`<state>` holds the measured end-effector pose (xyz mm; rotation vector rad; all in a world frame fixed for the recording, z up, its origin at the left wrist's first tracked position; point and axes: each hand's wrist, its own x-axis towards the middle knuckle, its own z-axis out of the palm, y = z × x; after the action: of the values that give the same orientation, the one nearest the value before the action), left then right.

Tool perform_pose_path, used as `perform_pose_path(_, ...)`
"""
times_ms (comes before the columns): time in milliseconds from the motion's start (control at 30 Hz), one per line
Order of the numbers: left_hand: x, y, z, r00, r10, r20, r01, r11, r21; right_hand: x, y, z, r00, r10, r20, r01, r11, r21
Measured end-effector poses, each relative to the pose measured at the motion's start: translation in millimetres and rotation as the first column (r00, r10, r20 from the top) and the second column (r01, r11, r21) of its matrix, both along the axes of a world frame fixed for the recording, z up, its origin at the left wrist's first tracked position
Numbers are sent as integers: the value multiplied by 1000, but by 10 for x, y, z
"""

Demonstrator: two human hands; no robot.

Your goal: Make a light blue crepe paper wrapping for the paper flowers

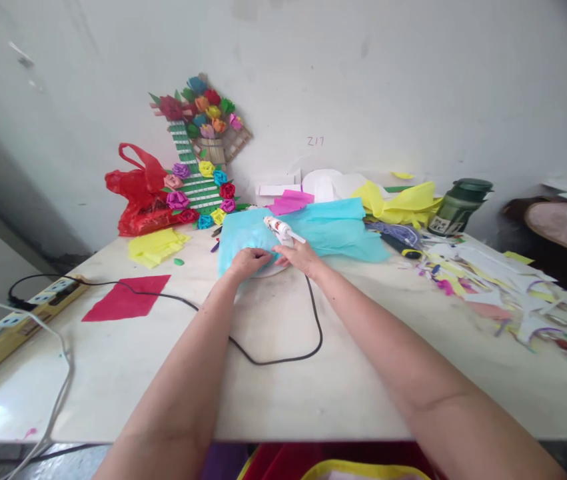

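A white glue gun (279, 229) with a black cord is in my right hand (299, 257), its fingers wrapped round the handle. My left hand (250, 262) lies on the near edge of a light blue sheet (338, 230), fingers curled and pressed together on it. Under the sheet, between my hands, the edge of a white piece (274, 271) shows. The two hands are close together, with the gun's nozzle pointing up and to the left over the blue sheet.
Left: red sheet (128, 298), yellow paper (157, 247), red bag (143, 193), power strip (38, 303) and paper-flower decorations (198, 187). Right: yellow sheets (398, 203), green bottle (459, 208), cutter (400, 247) and paper scraps (493, 280). A black cord (283, 362) loops across the table (273, 407).
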<state>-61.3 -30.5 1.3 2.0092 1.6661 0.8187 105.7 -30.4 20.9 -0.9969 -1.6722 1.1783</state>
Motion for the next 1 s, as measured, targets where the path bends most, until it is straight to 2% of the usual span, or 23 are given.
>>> perform_pose_path(167, -14, 10, -4, 999, -37, -10, 37, 999, 10, -12, 55, -165, 996, -46, 80, 36, 992, 124)
perform_pose_path(533, -40, -59, 32, 994, -93, 59, 93, 996, -8, 17, 87, -214, 998, -26, 60, 15, 986, 169)
perform_pose_path(667, -51, -90, 77, 989, -127, 74, 129, 991, -24, 1, 69, -208, 999, 2, 34, -6, 992, 124)
perform_pose_path(800, -73, -85, 104, 950, -222, 219, 235, 971, -35, 4, 49, -187, 997, 22, 80, -27, 998, 64)
perform_pose_path(900, -81, -50, 73, 914, -209, 348, 242, 969, -55, 24, 45, -176, 980, -18, 196, -1, 995, 96)
perform_pose_path(1000, -76, -29, 52, 898, -175, 404, 222, 973, -71, 35, 38, -179, 972, -41, 232, 9, 991, 136)
